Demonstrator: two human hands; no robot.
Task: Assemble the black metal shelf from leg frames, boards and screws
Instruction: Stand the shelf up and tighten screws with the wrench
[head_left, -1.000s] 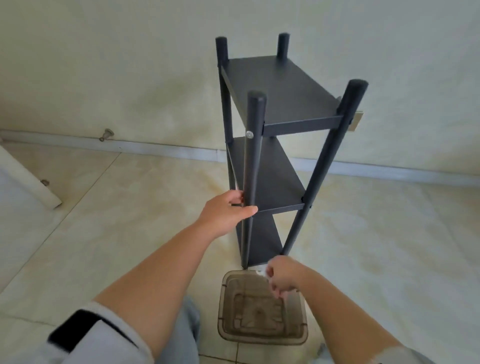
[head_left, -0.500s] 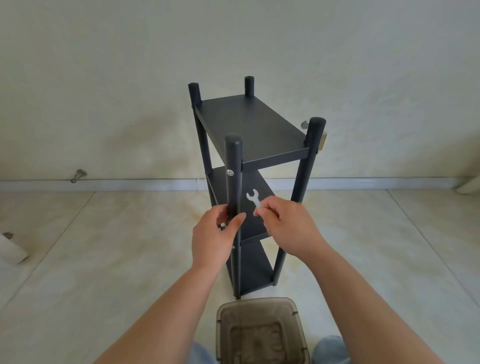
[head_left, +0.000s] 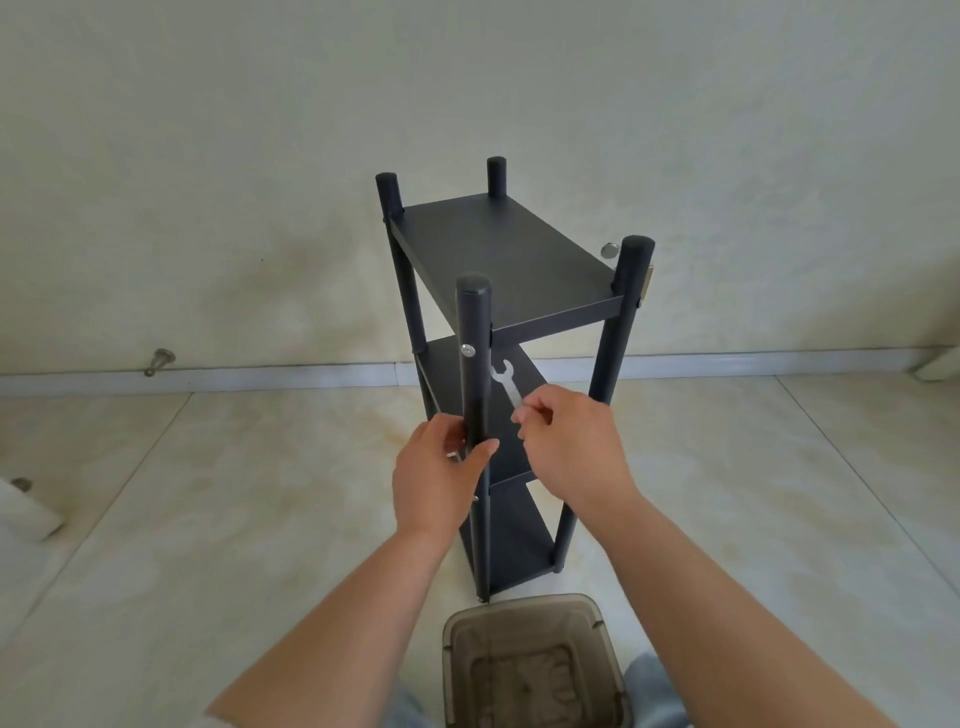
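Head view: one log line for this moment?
shelf: upright | left hand: grips front leg | right hand: pinches wrench

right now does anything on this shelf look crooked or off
Nothing stands out. The black shelf stands upright on the floor with its boards level. The left hand grips the front leg; the right hand pinches a small wrench.

Black shelf (head_left: 498, 249), silver wrench (head_left: 506, 382), translucent brown bin (head_left: 524, 618), cream floor (head_left: 208, 519).
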